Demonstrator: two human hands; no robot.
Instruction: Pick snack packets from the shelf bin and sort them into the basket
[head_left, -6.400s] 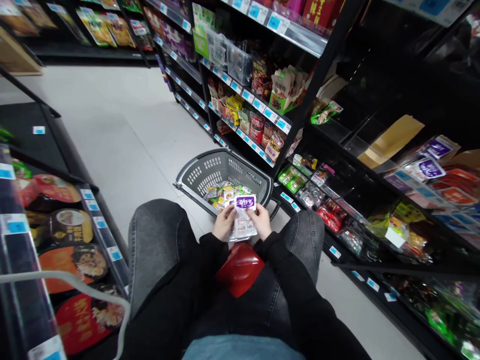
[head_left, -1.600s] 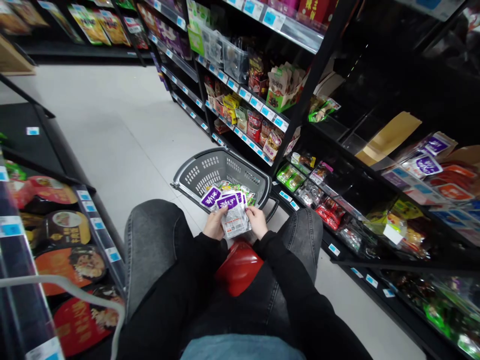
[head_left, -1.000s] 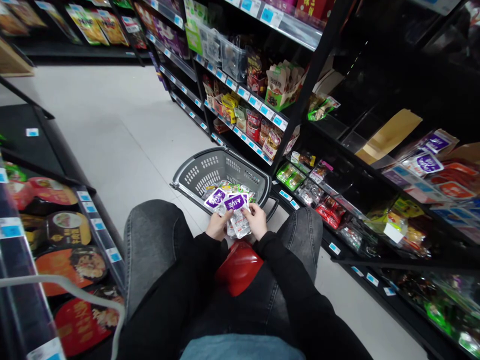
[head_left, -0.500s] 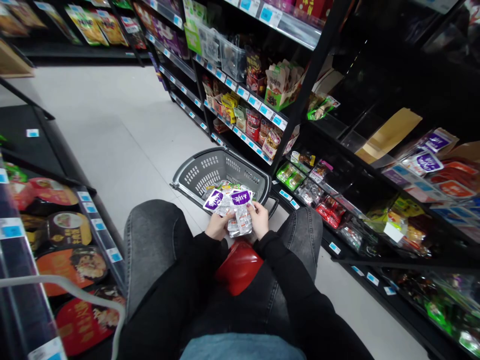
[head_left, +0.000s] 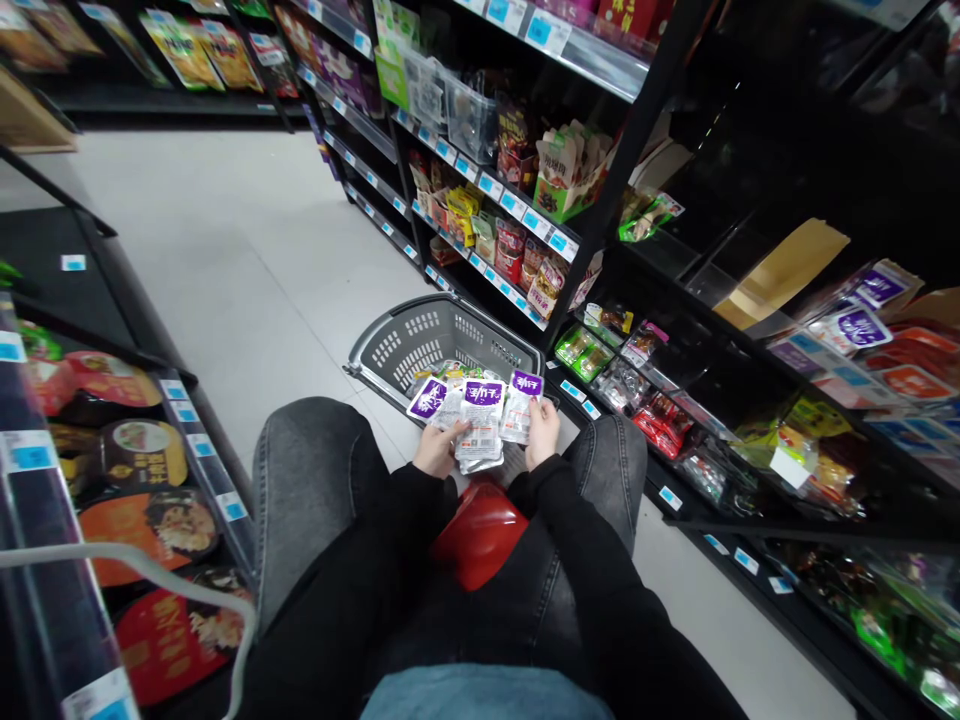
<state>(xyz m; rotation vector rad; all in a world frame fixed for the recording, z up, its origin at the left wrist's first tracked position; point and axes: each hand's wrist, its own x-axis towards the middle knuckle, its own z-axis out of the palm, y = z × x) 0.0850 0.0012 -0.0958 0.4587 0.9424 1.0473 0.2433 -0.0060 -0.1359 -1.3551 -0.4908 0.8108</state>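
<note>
I sit or crouch in a shop aisle with my knees apart. My left hand (head_left: 436, 452) is closed on a fanned stack of clear snack packets with purple labels (head_left: 480, 425). My right hand (head_left: 542, 432) pinches one more purple-labelled packet (head_left: 520, 405), held a little apart to the right of the stack. Just beyond my hands a grey plastic shopping basket (head_left: 420, 335) stands on the floor with several small green and yellow packets (head_left: 450, 373) in it.
A red object (head_left: 480, 530) lies between my legs. Black shelves (head_left: 525, 215) full of packaged snacks run along the right, with purple-labelled packets (head_left: 855, 325) on a lower tier. Instant-food bowls (head_left: 142, 450) fill the left shelf. Pale floor tiles (head_left: 225, 260) stretch ahead.
My right hand has drawn one purple-labelled packet off the stack and moved it to the right. The left hand keeps the rest, now fanned wider than at the start.
</note>
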